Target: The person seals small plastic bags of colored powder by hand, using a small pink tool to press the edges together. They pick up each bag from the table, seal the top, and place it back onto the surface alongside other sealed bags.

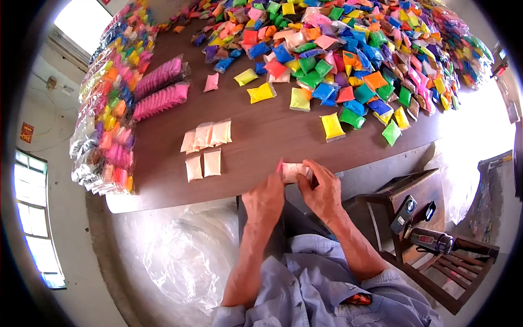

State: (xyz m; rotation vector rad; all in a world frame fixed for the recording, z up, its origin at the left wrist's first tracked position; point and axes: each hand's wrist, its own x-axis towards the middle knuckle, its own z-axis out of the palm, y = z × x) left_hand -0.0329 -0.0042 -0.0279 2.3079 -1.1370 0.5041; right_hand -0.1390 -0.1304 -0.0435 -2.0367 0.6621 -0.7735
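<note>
My right hand (322,192) pinches the right end of a small clear packet with pale pink filling (294,172) at the table's front edge. Beside the packet's left end, my left hand (265,200) is closed, back of the hand towards me. A thin bright pink thing (280,165) sticks up from its fingertips; its kind cannot be made out. To the left on the brown table (256,128) lie several similar pale peach packets, an overlapping row (205,135) at the back and two packets (203,164) side by side in front.
A big heap of colourful packets (327,65) covers the table's back and right. Bundles of pink packets (160,102) and a tall stack of bagged packets (111,114) stand left. At right, a wooden chair (436,267) holds a flask (430,240). Plastic sheeting (185,256) lies below.
</note>
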